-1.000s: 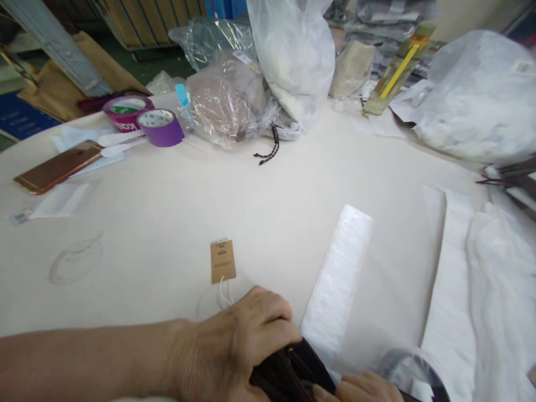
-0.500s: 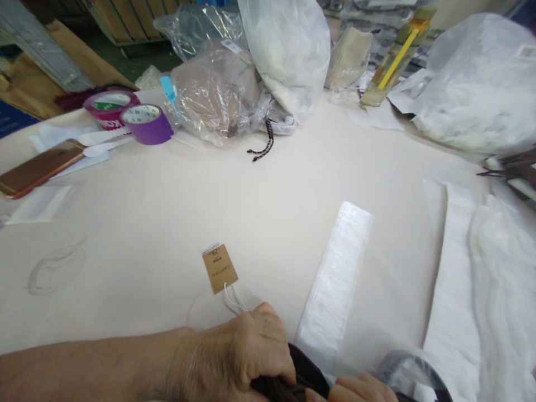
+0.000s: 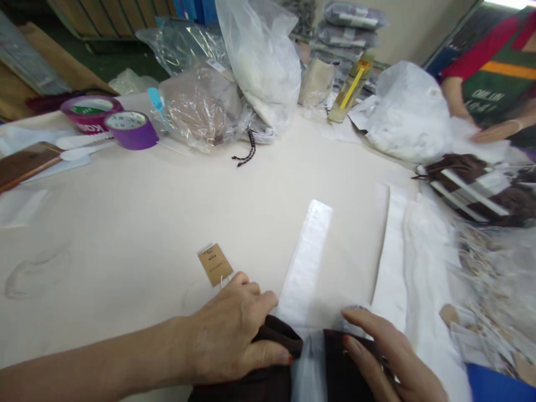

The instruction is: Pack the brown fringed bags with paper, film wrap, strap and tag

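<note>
My left hand (image 3: 234, 335) lies at the near edge of the white table (image 3: 167, 212), its fingers curled round a dark brown cloth item (image 3: 272, 363). A brown paper tag (image 3: 214, 263) on a white string sits just beyond its knuckles. My right hand (image 3: 385, 357) rests on the same dark item where it enters a clear plastic bag (image 3: 310, 368), fingers stretched and pressing on it. A long flat clear bag (image 3: 307, 257) lies on the table just past both hands.
Purple tape rolls (image 3: 132, 129) and a phone (image 3: 23, 164) lie far left. Filled plastic bags (image 3: 259, 61) crowd the back. White bags (image 3: 397, 262) and dark packed items (image 3: 473, 187) are at right, where another person (image 3: 489, 72) stands.
The view has swung right, bringing the other person and the dark items into sight. My right hand has come up into view and spread over the dark item.
</note>
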Available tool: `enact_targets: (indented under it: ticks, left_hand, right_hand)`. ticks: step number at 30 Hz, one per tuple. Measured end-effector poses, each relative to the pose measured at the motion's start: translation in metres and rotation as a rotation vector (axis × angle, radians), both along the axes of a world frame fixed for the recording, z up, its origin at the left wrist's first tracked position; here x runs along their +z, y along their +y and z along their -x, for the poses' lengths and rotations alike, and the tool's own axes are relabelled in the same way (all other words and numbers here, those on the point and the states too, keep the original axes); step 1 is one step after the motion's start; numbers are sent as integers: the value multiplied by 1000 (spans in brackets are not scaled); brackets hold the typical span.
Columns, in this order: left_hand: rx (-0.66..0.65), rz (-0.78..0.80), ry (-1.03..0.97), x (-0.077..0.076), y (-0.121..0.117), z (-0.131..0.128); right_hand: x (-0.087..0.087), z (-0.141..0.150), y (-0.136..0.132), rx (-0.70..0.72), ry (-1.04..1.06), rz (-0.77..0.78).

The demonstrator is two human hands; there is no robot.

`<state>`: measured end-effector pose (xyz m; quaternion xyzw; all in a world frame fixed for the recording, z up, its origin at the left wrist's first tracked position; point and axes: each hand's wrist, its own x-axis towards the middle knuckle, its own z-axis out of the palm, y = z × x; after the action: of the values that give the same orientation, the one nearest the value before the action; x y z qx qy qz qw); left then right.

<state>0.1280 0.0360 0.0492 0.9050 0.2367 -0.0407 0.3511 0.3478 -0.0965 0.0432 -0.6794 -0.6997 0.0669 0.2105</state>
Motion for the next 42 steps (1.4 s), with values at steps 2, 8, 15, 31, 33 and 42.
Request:
enact_targets:
  ticks: [2, 8, 15, 31, 33, 42]
  left_hand:
    - [11, -140, 15, -1, -9, -6]
    - [196, -259, 147, -17, -17, -17]
    - [172, -482, 3, -9, -28, -10]
    - [298, -512, -257, 0, -69, 28]
    - [539, -392, -275, 1, -87, 55]
    - [891, 588, -341, -23, -119, 72]
  right_hand:
    - [-7, 8, -2, 13, -49, -1]
    - [-39, 32, -7, -122, -187, -43]
    - [-19, 38, -24, -113, -238, -213]
    - [-23, 77, -95, -276, 81, -304]
    - [-27, 68, -115, -488, 230, -283]
    - [-17, 75, -110, -684, 852, 203]
